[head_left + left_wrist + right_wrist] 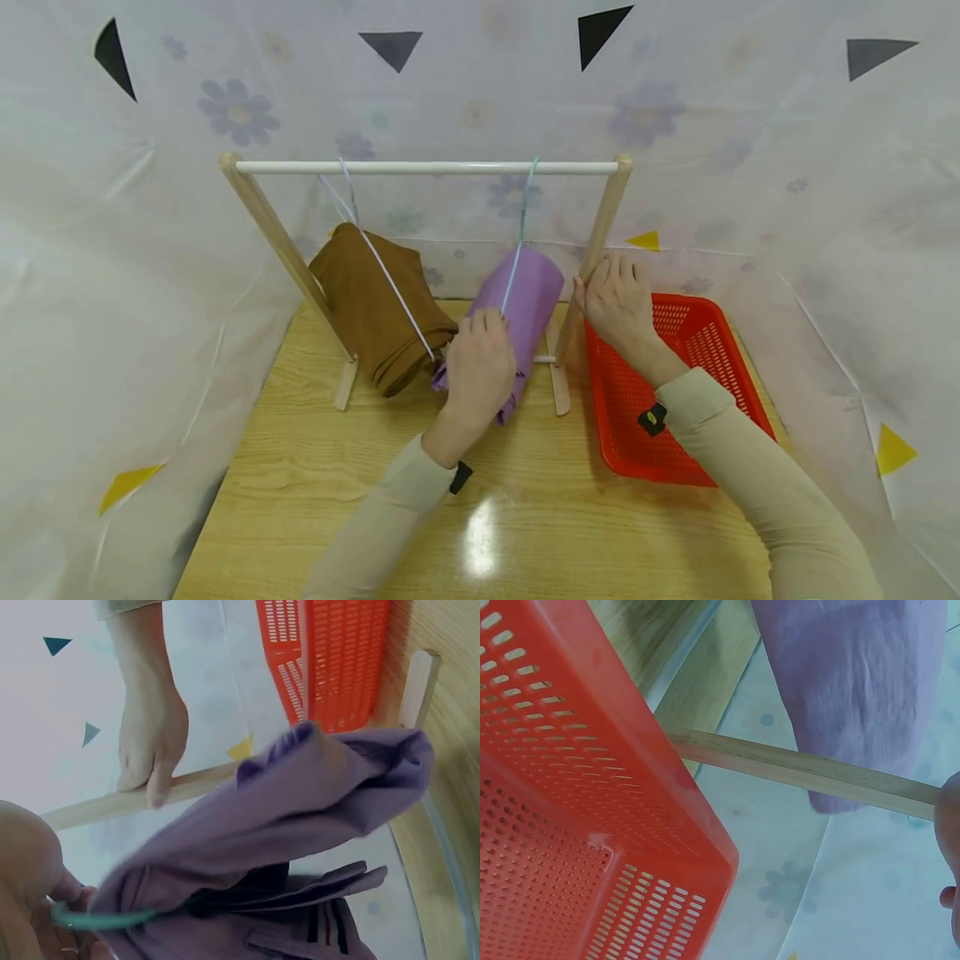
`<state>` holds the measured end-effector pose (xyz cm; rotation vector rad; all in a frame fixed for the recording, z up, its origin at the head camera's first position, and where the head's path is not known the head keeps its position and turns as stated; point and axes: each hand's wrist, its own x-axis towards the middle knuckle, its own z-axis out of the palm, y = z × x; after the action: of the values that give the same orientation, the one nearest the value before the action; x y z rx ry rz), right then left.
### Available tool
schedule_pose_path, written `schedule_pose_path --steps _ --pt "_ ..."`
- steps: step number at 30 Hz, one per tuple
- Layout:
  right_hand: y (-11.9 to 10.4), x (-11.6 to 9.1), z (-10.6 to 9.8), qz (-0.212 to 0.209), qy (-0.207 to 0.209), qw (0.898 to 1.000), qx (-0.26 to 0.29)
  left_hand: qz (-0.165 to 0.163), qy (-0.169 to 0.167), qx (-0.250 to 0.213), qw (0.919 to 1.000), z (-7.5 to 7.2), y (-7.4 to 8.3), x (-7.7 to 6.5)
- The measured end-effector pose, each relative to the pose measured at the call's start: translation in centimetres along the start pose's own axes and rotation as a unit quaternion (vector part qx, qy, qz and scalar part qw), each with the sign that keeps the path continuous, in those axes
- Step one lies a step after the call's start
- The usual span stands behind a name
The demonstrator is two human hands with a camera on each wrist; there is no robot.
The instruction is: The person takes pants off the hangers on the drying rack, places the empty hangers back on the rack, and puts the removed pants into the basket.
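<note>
A white-topped wooden clothes rack (431, 168) holds two hangers on its bar. Folded purple trousers (528, 287) hang over the light teal hanger (513, 279). My left hand (480, 367) is curled round the near end of this hanger, against the purple cloth; in the left wrist view its fingers are partly behind the cloth beside the teal end (112, 920). With my right hand (618, 304) I grip the rack's right wooden post (802, 771). To the left, brown folded cloth (382, 308) hangs on a white hanger (393, 287).
A red perforated plastic basket (611, 433) stands on the wooden table (300, 500), right of the rack and under my right forearm. Pale flowered sheeting (465, 100) surrounds the table at the back and sides. The rack's feet (559, 392) rest on the tabletop.
</note>
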<state>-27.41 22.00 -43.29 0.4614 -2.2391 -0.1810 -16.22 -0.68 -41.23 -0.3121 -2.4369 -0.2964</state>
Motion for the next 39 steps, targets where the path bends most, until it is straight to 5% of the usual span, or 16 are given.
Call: schedule_pose_path --steps 9,19,30,39 --pt "0.0 -0.1 -0.1 0.003 -0.003 1.000 0.006 0.013 0.029 -0.014 0.9994 0.4 -1.4 -0.2" --pt "0.0 -0.2 -0.2 0.006 -0.001 1.000 0.011 0.061 0.117 0.076 0.9883 0.9 -2.6 0.5" --pt "-0.1 0.0 -0.1 0.008 -0.007 1.000 0.009 0.055 0.144 0.116 0.9812 0.1 -3.7 1.6" --pt "-0.3 0.1 -0.1 0.005 -0.003 1.000 0.000 0.057 0.147 0.106 0.9818 -0.3 -4.2 2.2"
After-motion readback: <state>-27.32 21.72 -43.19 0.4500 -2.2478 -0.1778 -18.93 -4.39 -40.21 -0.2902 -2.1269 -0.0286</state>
